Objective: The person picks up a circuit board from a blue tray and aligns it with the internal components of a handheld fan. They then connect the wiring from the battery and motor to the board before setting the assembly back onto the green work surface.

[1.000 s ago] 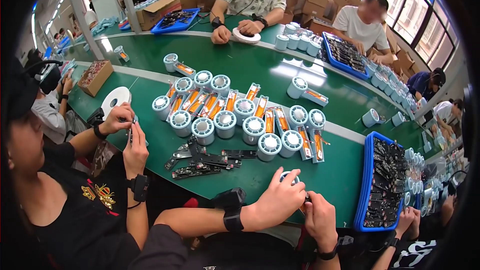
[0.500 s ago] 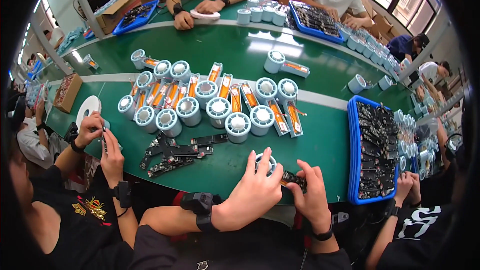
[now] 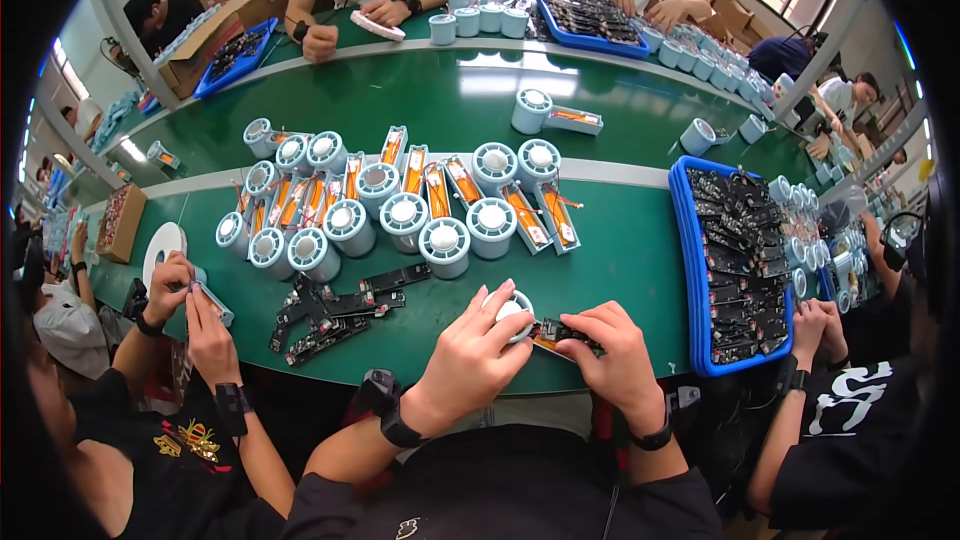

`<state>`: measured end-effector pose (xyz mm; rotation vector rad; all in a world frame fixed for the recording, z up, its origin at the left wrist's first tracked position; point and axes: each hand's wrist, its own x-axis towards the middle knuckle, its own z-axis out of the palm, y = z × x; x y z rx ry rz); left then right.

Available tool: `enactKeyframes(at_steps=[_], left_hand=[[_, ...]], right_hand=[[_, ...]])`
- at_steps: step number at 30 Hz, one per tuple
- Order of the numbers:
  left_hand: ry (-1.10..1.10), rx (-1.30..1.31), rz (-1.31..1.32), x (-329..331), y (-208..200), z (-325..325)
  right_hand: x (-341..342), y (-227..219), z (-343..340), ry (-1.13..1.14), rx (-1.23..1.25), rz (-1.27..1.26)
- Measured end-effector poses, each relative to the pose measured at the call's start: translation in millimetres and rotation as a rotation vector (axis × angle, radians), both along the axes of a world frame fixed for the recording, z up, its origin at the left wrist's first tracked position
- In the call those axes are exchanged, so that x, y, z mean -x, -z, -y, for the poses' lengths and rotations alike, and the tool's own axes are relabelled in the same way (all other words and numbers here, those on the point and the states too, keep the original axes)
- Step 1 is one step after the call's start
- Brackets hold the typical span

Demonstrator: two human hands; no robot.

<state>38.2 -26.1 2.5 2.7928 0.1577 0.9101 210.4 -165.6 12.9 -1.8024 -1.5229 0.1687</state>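
My left hand [image 3: 470, 352] is wrapped round the head of a light-blue housing [image 3: 517, 310], shaped like a small handheld fan. Its handle points right, and an orange strip shows low along it. Over that handle, my right hand [image 3: 618, 352] grips a black circuit board [image 3: 551, 329] between thumb and fingers. Whether the board is seated in the handle is hidden by the fingers. Left of my hands lies a loose pile of black circuit boards [image 3: 335, 315]. Beyond them stand several similar light-blue housings [image 3: 404, 215], with orange batteries [image 3: 437, 193] in their open handles.
A blue tray [image 3: 684, 285] heaped with circuit boards stands at right. On the left are a white ring [image 3: 160, 248] and a cardboard box [image 3: 120, 225]. A co-worker's hands [image 3: 205, 325] work at left, another's [image 3: 820, 328] at right. A pale rail [image 3: 625, 178] crosses the green table.
My right hand has brought the circuit board over the housing's handle and its fingers have closed in. The whole view has shifted, so the table's things appear further left.
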Motion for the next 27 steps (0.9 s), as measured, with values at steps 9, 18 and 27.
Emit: enactKeyframes(at_steps=[9,18,27], left_hand=[[-0.06,0.009,0.094,1.5,1.9,3.7],[-0.042,-0.089,-0.01,-1.7,-12.8,3.6],[-0.181,-0.099,0.108,-47.5,-96.8,-31.5]], right_hand=[[7.7,-13.7,-2.8,-0.063,0.083,0.112],[-20.9,11.1,8.2,-0.014,0.327,-0.665],[-6.2,53.5,0.7,0.119,-0.615,-1.144]])
